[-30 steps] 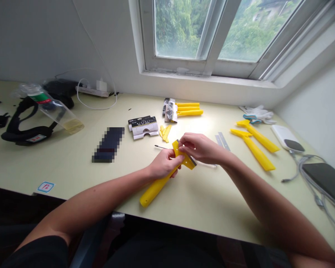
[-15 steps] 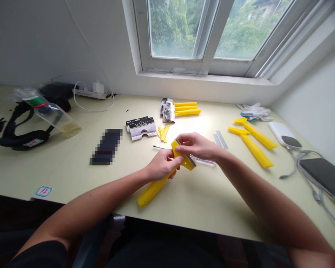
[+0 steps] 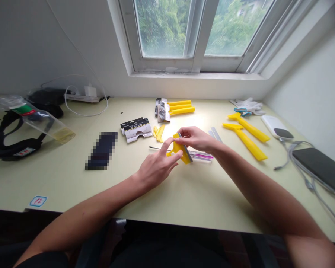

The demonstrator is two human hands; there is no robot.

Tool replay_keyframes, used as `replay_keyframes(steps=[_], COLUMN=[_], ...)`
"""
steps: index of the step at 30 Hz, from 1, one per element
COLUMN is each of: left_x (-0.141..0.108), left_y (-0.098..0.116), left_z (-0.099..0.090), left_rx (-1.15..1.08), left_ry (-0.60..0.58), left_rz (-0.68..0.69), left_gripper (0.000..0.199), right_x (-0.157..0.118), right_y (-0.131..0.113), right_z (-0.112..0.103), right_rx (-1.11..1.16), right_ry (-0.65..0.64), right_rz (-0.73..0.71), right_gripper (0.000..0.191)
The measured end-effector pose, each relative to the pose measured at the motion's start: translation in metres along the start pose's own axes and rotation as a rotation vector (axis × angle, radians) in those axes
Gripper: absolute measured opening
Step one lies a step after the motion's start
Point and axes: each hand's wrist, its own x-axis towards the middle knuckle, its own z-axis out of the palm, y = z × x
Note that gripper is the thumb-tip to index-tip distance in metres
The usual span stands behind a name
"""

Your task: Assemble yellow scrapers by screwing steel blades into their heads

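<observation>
A yellow scraper [image 3: 185, 156] with a grey metal blade [image 3: 188, 153] along its head is held up over the table between both hands. My left hand [image 3: 153, 166] has its thumb and fingers on the near face and left edge of the head. My right hand [image 3: 195, 139] pinches the top end of the head by the blade. The scraper's handle is hidden behind my left hand. A thin dark-tipped rod [image 3: 154, 148] and a clear and purple stick-like item [image 3: 203, 156] lie beneath. Loose blades [image 3: 215, 134] lie beyond my right wrist.
Two yellow scraper handles [image 3: 248, 141] lie at right, near white gloves [image 3: 251, 106] and cabled devices. Behind are yellow plastic pieces [image 3: 159, 133], black-and-white cardboard packaging [image 3: 136, 130] and packaged scrapers [image 3: 181, 108]. A pixelated dark rectangle [image 3: 102, 150] and a bottle [image 3: 47, 123] are at left.
The scraper has turned, so its handle no longer shows toward the table's front edge. My left hand has shifted from the handle's neck up to the head. The view has swung slightly right.
</observation>
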Motion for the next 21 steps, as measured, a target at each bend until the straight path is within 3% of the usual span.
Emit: replay_keyframes(steps=[8, 18, 21], left_x=[0.0, 0.001, 0.003], left_y=[-0.006, -0.012, -0.016], left_z=[0.005, 0.007, 0.006], left_rx=[0.172, 0.32, 0.305], left_ry=[-0.001, 0.177, 0.211], left_rz=[0.115, 0.162, 0.124], left_gripper=[0.041, 0.033, 0.03], right_x=[-0.001, -0.002, -0.002], right_y=[-0.002, -0.005, -0.002], right_z=[0.003, -0.002, -0.016], right_rx=[0.041, 0.424, 0.247], right_ry=[0.011, -0.085, -0.061], right_rz=[-0.04, 0.059, 0.052], right_gripper=[0.031, 0.032, 0.036])
